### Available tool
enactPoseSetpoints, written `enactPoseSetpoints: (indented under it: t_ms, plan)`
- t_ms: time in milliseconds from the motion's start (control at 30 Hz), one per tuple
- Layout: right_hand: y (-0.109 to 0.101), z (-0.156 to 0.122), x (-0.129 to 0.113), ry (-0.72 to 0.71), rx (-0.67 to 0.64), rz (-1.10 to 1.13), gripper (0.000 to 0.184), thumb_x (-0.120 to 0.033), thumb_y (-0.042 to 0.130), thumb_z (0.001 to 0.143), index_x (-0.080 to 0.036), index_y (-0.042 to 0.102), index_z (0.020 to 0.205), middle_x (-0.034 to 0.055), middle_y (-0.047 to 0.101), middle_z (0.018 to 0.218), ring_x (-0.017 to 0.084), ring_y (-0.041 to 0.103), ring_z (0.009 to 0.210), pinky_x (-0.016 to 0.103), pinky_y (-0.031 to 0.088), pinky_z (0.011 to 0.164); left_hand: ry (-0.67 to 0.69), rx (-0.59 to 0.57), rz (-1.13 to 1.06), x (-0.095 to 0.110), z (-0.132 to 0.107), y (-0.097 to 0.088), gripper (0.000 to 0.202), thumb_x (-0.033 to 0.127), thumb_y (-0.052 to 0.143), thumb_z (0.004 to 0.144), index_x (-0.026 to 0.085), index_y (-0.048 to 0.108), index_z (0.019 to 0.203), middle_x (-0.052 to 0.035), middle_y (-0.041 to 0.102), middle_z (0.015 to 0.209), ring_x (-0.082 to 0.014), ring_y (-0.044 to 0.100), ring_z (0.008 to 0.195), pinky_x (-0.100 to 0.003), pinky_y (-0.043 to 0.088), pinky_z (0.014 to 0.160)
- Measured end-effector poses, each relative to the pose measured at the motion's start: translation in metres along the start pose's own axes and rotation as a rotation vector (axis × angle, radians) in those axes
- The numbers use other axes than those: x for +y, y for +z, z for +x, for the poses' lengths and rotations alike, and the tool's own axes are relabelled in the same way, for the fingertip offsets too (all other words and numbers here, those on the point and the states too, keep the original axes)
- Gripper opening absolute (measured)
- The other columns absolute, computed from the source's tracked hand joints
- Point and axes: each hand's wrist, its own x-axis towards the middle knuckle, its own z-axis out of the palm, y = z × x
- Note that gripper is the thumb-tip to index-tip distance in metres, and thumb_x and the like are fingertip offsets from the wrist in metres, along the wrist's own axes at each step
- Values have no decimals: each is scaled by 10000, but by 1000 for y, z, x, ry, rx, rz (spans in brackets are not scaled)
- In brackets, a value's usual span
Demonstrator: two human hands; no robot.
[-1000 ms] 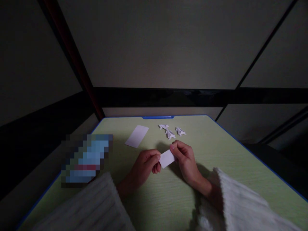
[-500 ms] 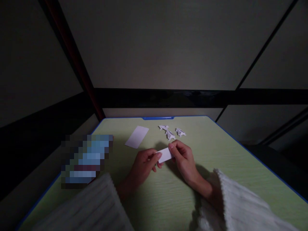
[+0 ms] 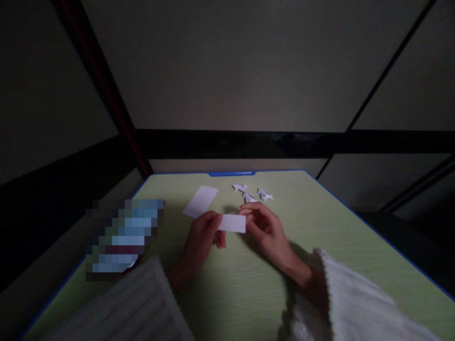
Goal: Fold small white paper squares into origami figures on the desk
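A small white rectangle of paper is held level above the table, pinched at its left end between the thumb and fingers of my left hand. At the paper's right edge is my right hand, its thumb and index finger apart and curved around that end without a visible pinch. Some right fingertips are hidden behind the paper. Just beyond the hands lie three small folded white paper figures: one at the back, one partly covered by my right hand, and one to the right.
A flat white sheet of paper lies left of the figures. Near the table's left edge is a device-like rectangle, blurred by pixels. The pale green table has a blue rim, with a panelled wall behind it.
My left hand has moved slightly left and up with the paper, which now lies more level. My right thumb has come off the paper's top face and the right fingers have parted.
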Motion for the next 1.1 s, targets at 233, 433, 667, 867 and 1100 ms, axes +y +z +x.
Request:
enactPoseSetpoints:
  t_ms: [233, 433, 667, 867, 1100]
  plan:
    - [-6, -4, -8, -263, -220, -389, 163, -138, 466, 757, -189, 620, 776, 45, 595, 717, 139, 540, 672, 272, 422, 614, -19, 41, -33, -2, 3, -1, 175, 291, 545, 639, 136, 502, 569, 53, 507, 362, -67, 456, 315, -169, 357, 347]
    - [-6, -4, -6, -263, -204, -426, 170, -95, 472, 731, -173, 616, 773, 49, 587, 720, 135, 534, 658, 261, 420, 600, 14, 50, 6, 0, 3, -2, 136, 242, 561, 630, 125, 529, 569, 46, 513, 376, -55, 432, 324, -159, 334, 337]
    - [-2, -5, -8, -165, -225, -498, 139, -82, 528, 653, -155, 532, 770, 29, 548, 730, 134, 495, 665, 255, 387, 609, 30, 17, 74, 2, 1, 0, 133, 225, 551, 645, 138, 487, 568, 62, 494, 393, -48, 432, 336, -150, 342, 349]
    - [2, -7, -16, -178, -344, -452, 65, -101, 526, 663, -157, 493, 668, 13, 472, 713, 123, 446, 689, 238, 349, 614, -7, -8, 119, 0, -1, 1, 171, 234, 560, 621, 156, 427, 548, 92, 429, 399, -38, 396, 318, -138, 309, 310]
    - [7, -10, -7, 190, -416, -22, 288, -300, 544, 701, -165, 363, 522, -47, 371, 524, 70, 354, 502, 204, 275, 467, 25, -150, 65, 2, -5, 2, 164, 218, 534, 649, 165, 396, 578, 93, 427, 447, -40, 430, 366, -135, 318, 345]
